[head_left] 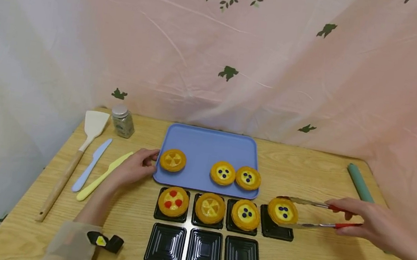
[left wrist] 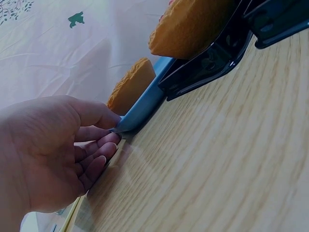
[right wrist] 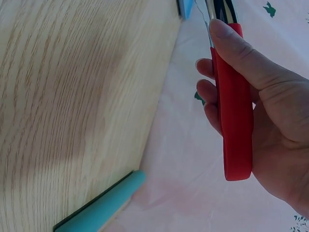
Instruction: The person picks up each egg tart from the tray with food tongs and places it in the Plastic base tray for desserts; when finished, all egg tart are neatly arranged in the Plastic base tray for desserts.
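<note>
Left hand point(head_left: 138, 166) pinching the tray point(head_left: 210, 145), right hand point(head_left: 371, 218) gripping tongs point(right wrist: 234, 106), we needed the tart point(head_left: 282, 211) right of it gently squeezed.

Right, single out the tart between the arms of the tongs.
The rightmost tart, blue-dotted, overlapping the rightmost black mould in the head view. The tongs in the right hand flank it alone; the other six lie clear of them.

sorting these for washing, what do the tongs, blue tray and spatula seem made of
Tongs: metal arms, by their silvery shine; smooth red grips, probably plastic or rubber. Blue tray: probably plastic, matte and evenly coloured, with rounded corners. Spatula: tan, likely wooden handle; smooth cream head, perhaps silicone.
</note>
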Available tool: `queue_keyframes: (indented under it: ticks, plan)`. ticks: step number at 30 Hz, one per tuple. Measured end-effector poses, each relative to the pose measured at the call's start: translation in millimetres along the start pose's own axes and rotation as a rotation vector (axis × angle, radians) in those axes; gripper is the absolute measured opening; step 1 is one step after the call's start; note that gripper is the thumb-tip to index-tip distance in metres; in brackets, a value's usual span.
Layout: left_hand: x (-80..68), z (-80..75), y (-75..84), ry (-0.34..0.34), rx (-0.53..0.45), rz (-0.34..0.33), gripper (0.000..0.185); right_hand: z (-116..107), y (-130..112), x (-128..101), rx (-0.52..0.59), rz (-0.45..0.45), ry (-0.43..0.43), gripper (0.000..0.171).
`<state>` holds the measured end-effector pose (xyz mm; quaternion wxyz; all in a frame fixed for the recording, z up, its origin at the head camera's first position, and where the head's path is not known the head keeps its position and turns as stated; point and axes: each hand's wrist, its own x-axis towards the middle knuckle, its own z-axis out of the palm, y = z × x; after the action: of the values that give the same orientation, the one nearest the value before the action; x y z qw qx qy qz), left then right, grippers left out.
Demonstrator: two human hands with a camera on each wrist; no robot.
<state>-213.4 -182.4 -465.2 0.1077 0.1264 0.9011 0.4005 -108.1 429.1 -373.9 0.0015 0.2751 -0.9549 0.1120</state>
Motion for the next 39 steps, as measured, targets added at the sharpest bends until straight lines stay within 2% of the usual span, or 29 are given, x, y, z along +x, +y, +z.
queue_keyframes:
  ticks: [6,12,39]
  plan:
    - [0.2,-0.5,0.4,0.006,0.000,0.008,0.064,2.9,5.4,0.3,0.050,-0.058,-0.021,0.061]
    - [1.0,0.0,0.0,0.002,-0.004,0.005,0.064,6.7,7.4,1.9,0.048,-0.095,-0.003,0.060]
    - [0.1,0.3,0.2,0.004,-0.004,0.004,0.065,11.5,9.8,3.6,0.051,-0.084,-0.034,0.061]
